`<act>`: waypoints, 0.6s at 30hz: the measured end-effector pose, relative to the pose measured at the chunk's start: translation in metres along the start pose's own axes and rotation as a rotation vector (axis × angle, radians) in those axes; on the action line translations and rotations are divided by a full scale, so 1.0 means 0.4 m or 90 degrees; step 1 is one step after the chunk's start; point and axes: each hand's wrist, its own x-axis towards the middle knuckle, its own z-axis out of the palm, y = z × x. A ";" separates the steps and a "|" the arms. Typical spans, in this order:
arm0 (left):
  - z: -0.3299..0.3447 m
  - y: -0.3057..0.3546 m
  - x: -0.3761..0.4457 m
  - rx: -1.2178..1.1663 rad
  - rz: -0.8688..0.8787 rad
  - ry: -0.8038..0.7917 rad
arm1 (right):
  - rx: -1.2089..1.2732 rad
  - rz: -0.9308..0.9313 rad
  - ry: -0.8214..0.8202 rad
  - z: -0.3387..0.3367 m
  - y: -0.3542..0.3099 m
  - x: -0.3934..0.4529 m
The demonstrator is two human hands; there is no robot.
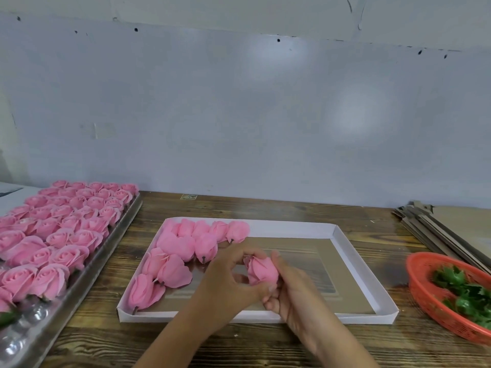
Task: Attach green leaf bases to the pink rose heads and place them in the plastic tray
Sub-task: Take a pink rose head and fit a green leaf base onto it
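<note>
Both hands meet over the white cardboard box point(358, 274) and hold one pink rose head point(261, 270) between them. My left hand point(231, 277) curls its fingers round the rose's left side. My right hand point(289, 293) grips the rose from the right and below. Several loose pink rose heads point(186, 245) lie on their sides in the box's left part. The clear plastic tray point(32, 322) at the left is packed with upright pink roses point(66, 227). Green leaf bases point(462, 288) lie in the red basket point(425, 296) at the right. No leaf base shows on the held rose.
A stack of flat brown cardboard sheets point(446, 227) lies at the back right. The wooden table point(265, 346) ends against a pale wall behind. The plastic tray's near cells show as clear bubbles with nothing in them.
</note>
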 end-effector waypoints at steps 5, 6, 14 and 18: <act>0.002 -0.008 0.006 0.029 0.005 0.039 | -0.090 -0.023 0.045 0.002 -0.007 -0.003; 0.000 -0.008 0.008 0.025 -0.002 0.042 | -0.104 -0.038 0.054 0.002 -0.009 -0.005; -0.008 -0.006 0.012 -0.067 -0.039 0.024 | -0.044 -0.115 0.051 -0.002 -0.030 -0.018; -0.009 -0.005 0.011 -0.053 -0.016 -0.005 | -0.014 -0.114 0.041 -0.008 -0.029 -0.017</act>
